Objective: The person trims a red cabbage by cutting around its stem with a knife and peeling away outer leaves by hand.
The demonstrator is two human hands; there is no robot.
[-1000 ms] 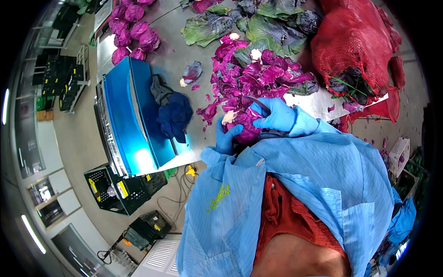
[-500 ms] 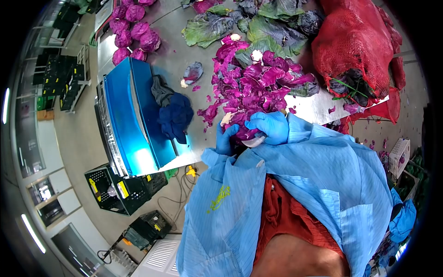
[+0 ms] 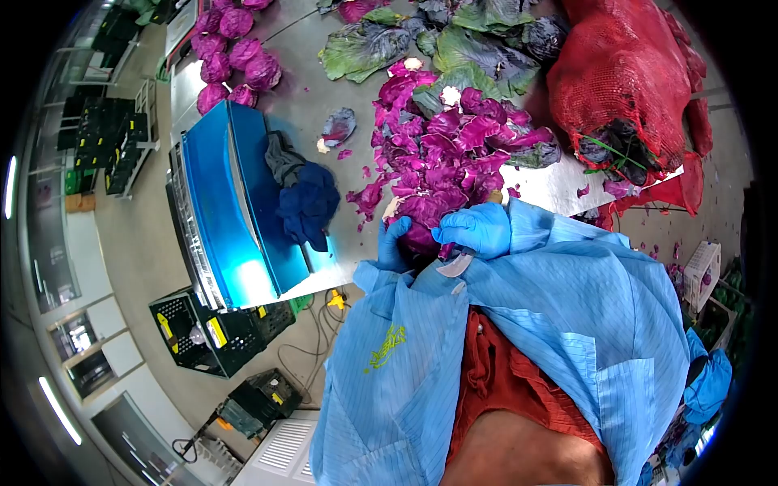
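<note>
Far left, past the tabletop, you've got stacked crates on a rack. Nearer, on the floor, a black perforated crate with yellow labels. Blue box stands at the tabletop's left edge, trimmed purple cabbages piled just beyond it. Grey and dark blue cloths lie bunched along its right side. One loose leaf sits a bit farther right on the bare metal tabletop.

Your left hand, blue glove, is part-closed, fingers curled on the left side of the purple cabbage. That cabbage is at the near edge of the tabletop, close to your body, pale stem end toward the left. Your right hand, also gloved, is closed round the knife, fingertips by the cabbage's right side. Pale blade sticks out below your fingers, toward your jacket.

Heap of torn purple leaves sits right behind the cabbage; big green outer leaves lie beyond that. Right of those: red mesh bag, dark leaves showing at its near end. Far right, low down, a white crate.
</note>
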